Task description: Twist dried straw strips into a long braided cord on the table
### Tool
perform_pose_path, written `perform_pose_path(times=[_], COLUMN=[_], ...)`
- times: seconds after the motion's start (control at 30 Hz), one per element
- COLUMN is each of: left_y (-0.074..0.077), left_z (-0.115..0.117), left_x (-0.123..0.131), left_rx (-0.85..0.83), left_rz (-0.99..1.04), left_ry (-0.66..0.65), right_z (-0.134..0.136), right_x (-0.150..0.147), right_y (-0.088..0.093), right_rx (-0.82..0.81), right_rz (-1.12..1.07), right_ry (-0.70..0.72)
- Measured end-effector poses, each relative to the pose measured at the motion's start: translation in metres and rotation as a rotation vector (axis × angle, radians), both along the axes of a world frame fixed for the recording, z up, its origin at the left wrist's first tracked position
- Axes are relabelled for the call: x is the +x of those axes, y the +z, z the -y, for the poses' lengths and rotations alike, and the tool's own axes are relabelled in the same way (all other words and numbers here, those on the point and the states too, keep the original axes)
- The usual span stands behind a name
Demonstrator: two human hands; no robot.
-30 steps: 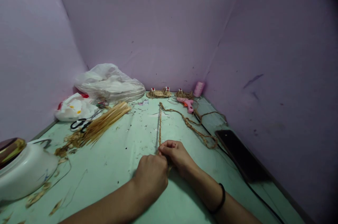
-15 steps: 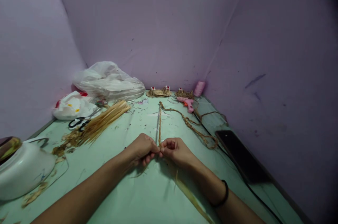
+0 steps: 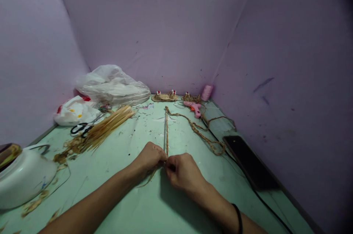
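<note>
A thin braided straw cord [image 3: 167, 131] runs straight from a knot on the table down to my two hands. My left hand [image 3: 151, 157] pinches the cord's near end, with its knuckles up. Right beside it, my right hand [image 3: 183, 171] is curled shut at the same end; the strands inside its fingers are mostly hidden. A loose straw strand [image 3: 149, 179] trails out below my left hand. From the knot a longer braided rope [image 3: 197, 127] winds off to the right in loops.
A bundle of dry straw [image 3: 107, 127] and scissors [image 3: 79, 128] lie left, near plastic bags [image 3: 113, 85]. A white pot [image 3: 26, 179] stands front left. At the back are small woven slippers [image 3: 164, 97], a pink glue gun [image 3: 193, 108] and thread spool [image 3: 206, 92]. A phone [image 3: 249, 162] lies right.
My right hand has turned over and closed more, moving slightly nearer to me. The long straw strand that hung beneath it toward the front no longer shows.
</note>
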State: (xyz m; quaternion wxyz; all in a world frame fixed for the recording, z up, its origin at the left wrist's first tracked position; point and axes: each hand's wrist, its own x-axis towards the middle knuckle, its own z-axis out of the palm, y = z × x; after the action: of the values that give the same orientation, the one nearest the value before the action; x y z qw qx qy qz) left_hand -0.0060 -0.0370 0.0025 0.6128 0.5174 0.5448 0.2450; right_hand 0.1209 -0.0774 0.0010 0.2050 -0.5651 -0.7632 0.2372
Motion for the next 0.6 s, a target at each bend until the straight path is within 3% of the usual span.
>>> perform_pose_path(times=[0.1, 0.2, 0.37, 0.43, 0.5, 0.6], left_y=[-0.004, -0.008, -0.013, -0.013, -0.012, -0.011], left_z=[0.0, -0.004, -0.006, -0.006, -0.005, -0.006], left_x=[-0.004, -0.008, -0.009, -0.009, -0.008, -0.009], left_rx=[0.04, 0.06, 0.019, -0.003, -0.008, 0.017], left_rz=[0.052, 0.084, 0.121, 0.166, 0.159, 0.082], left_ry=[-0.035, -0.054, -0.036, -0.049, -0.062, -0.082], right_z=[-0.001, -0.007, -0.021, -0.024, -0.024, -0.025], right_x=[0.0, 0.005, 0.006, 0.003, 0.001, 0.0], right_y=[-0.003, -0.002, -0.007, -0.011, -0.014, -0.016], right_rx=[-0.017, -0.132, -0.284, -0.502, -0.656, -0.626], right_rz=[-0.022, -0.109, -0.633, -0.839, -0.901, -0.859], right_ry=[0.024, -0.049, -0.286, -0.254, -0.223, -0.235])
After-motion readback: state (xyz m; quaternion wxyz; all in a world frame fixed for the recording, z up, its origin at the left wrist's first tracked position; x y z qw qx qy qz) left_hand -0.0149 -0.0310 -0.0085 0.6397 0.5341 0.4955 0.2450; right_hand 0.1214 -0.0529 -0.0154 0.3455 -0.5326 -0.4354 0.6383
